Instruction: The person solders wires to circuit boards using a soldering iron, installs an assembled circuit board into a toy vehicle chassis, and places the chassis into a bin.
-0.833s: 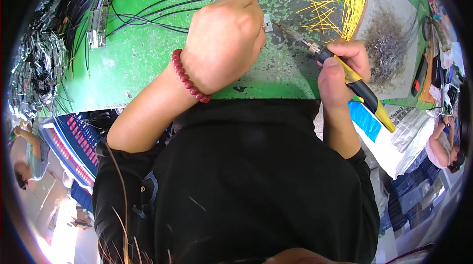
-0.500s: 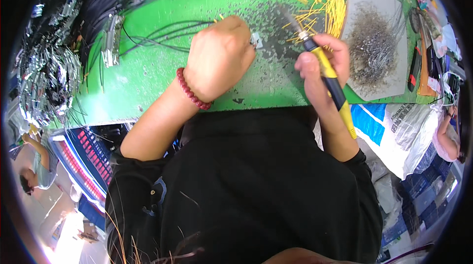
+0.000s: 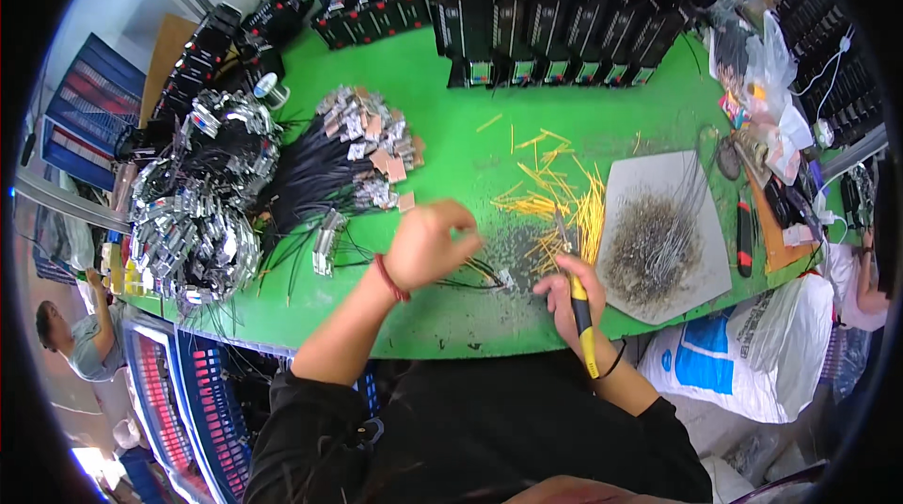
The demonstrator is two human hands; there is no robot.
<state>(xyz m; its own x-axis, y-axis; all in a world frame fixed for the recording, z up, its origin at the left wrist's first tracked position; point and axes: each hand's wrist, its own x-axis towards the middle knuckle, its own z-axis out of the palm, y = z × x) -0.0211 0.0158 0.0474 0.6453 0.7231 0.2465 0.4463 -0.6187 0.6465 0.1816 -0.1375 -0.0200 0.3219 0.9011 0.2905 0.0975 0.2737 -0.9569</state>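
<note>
My right hand (image 3: 572, 308) grips a yellow-and-black soldering iron (image 3: 584, 327), its tip pointing away from me beside thin yellow tube pieces (image 3: 585, 208). My left hand (image 3: 433, 243), a red bead bracelet at its wrist, is curled with thumb and finger pinched together. Whatever may be between those fingertips is too small to make out. Dark cables (image 3: 451, 282) run under and beside the left hand. At their end, a small pale metallic piece (image 3: 508, 279) lies on the green table (image 3: 442, 330) between my hands.
A grey board (image 3: 691, 292) heaped with dark solder scraps and wires is at right. Bundled cables with silvery ends (image 3: 315, 165) and foil-wrapped coils (image 3: 202, 241) lie left. Black housings (image 3: 555, 24) line the back. A red-and-black tool (image 3: 744, 239) rests right of the board; a white sack (image 3: 752, 354) is below.
My view has tilted up, showing the back of the table. The left hand has come off the cable end, uncovering the small metallic piece. My right hand still holds the soldering iron.
</note>
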